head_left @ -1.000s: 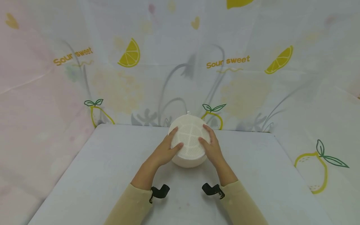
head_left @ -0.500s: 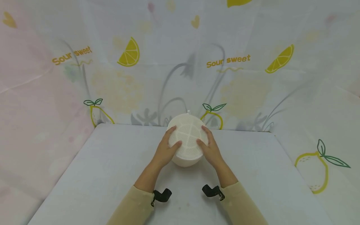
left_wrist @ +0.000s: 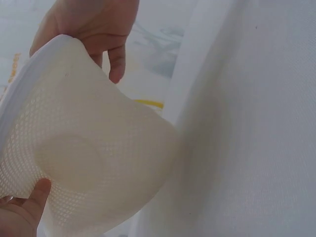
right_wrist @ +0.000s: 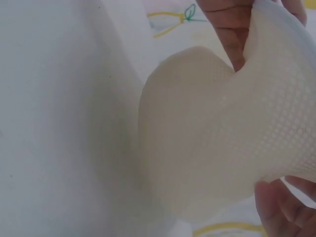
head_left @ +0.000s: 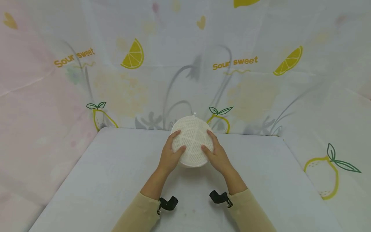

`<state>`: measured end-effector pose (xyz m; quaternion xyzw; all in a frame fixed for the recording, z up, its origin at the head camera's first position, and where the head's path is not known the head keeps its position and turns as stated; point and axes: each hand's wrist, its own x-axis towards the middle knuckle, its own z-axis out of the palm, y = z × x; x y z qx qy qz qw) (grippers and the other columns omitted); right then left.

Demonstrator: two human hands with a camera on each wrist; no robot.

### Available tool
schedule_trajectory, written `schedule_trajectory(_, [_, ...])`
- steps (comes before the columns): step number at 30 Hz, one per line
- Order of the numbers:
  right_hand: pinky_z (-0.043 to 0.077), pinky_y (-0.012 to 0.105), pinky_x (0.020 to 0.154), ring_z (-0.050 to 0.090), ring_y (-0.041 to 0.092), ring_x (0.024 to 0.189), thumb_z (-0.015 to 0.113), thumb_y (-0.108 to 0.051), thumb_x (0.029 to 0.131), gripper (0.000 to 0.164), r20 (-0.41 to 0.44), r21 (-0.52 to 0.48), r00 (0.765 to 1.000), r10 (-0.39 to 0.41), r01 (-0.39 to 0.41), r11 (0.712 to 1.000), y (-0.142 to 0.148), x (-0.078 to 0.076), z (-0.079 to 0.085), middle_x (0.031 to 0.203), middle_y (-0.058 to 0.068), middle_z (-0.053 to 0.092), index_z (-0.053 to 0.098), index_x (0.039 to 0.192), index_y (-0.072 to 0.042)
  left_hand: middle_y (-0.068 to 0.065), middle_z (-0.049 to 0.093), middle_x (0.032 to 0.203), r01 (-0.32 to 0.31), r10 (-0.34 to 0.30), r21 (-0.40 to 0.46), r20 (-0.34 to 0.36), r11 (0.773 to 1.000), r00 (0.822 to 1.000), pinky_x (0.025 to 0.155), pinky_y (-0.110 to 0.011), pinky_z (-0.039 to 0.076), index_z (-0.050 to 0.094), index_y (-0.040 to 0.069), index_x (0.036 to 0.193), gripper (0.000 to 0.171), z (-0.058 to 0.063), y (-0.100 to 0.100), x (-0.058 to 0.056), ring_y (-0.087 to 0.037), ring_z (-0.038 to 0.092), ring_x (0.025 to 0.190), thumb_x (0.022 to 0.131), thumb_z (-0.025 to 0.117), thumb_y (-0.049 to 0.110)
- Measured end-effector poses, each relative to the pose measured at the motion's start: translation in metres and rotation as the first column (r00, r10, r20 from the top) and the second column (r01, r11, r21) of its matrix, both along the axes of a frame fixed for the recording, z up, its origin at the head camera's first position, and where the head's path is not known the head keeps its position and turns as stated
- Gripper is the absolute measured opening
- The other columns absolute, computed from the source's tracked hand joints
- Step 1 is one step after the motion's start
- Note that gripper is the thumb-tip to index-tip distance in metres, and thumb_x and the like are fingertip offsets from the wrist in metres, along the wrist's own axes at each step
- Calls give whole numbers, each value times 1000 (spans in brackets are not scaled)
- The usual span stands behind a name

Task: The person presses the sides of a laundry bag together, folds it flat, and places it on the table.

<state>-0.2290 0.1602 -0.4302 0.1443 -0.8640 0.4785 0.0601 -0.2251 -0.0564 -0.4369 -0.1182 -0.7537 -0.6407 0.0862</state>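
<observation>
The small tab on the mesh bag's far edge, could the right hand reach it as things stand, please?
Probably yes: nothing visible covers the small tab, though the right hand, gripping the mesh bag, would likely need freeing first.

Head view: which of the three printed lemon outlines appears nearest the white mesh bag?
The middle lemon outline, right beside the upper edge of the white mesh bag. The left lemon outline and the far-right lemon outline appear well apart from it.
</observation>
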Motion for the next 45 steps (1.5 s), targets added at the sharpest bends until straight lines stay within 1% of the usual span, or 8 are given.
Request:
schedule_trajectory(13, [36, 62, 107, 41, 42, 138, 58, -36, 102, 69, 0, -71, 1000, -25, 25, 997, -3, 2, -2, 163, 15, 25, 21, 159, -26, -14, 29, 160, 5, -7, 71, 25, 997, 1000, 111, -60, 34, 40, 22, 150, 62, -5, 5, 0, -39, 39, 139, 94, 66, 12])
schedule_trajectory(21, [24, 60, 115, 28, 37, 146, 62, -26, 100, 62, 2, -210, 997, -76, 74, 975, 0, -3, -3, 163, 13, 27, 33, 156, -21, -20, 26, 160, 34, -33, -6, 112, 999, 993, 112, -61, 31, 33, 24, 150, 64, -11, 12, 6, -42, 37, 141, 95, 65, 18])
schedule_trajectory(27, [23, 55, 117, 29, 34, 146, 63, -19, 100, 62, 71, -289, 994, -87, 104, 952, 3, -6, -1, 163, 11, 28, 36, 155, -18, -21, 27, 160, 64, -53, -70, 147, 995, 988, 110, -61, 33, 28, 29, 153, 69, -11, 12, 10, -42, 39, 140, 96, 66, 24])
schedule_trajectory(30, [25, 54, 117, 30, 36, 145, 62, -14, 100, 61, 100, -317, 992, -77, 105, 943, 1, 1, 11, 162, 15, 27, 35, 155, -12, -22, 26, 161, 89, -70, -106, 163, 990, 984, 110, -62, 33, 25, 31, 154, 70, -11, 10, 11, -43, 38, 140, 97, 65, 28])
schedule_trajectory(33, [28, 55, 115, 32, 40, 143, 60, -11, 100, 60, 101, -320, 993, -67, 96, 943, -2, 11, 25, 161, 20, 26, 34, 154, -6, -21, 21, 163, 118, -99, -95, 182, 988, 978, 112, -64, 29, 23, 32, 155, 72, -11, 9, 11, -44, 33, 143, 97, 65, 30])
schedule_trajectory(36, [27, 54, 116, 32, 39, 143, 60, -12, 100, 60, 103, -342, 993, -55, 87, 936, -1, 7, 19, 162, 18, 26, 34, 155, -8, -20, 17, 164, 133, -119, -60, 192, 989, 974, 114, -64, 25, 22, 31, 156, 73, -10, 9, 11, -43, 28, 146, 97, 65, 29])
schedule_trajectory(40, [32, 49, 112, 36, 33, 140, 63, -15, 100, 61, 116, -383, 992, -50, 91, 919, 2, -4, 1, 162, 11, 27, 36, 155, -15, -17, 17, 164, 88, -88, 7, 176, 996, 980, 116, -61, 22, 28, 28, 154, 72, -9, 11, 11, -41, 25, 147, 95, 69, 28])
schedule_trajectory(45, [45, 39, 99, 47, 32, 128, 66, -16, 98, 62, 132, -401, 991, -29, 80, 913, -2, -1, -1, 159, 11, 32, 38, 154, -19, -17, 30, 160, -32, 23, 68, 122, 997, 992, 113, -61, 27, 42, 23, 147, 66, -10, 12, 9, -40, 33, 143, 90, 75, 24])
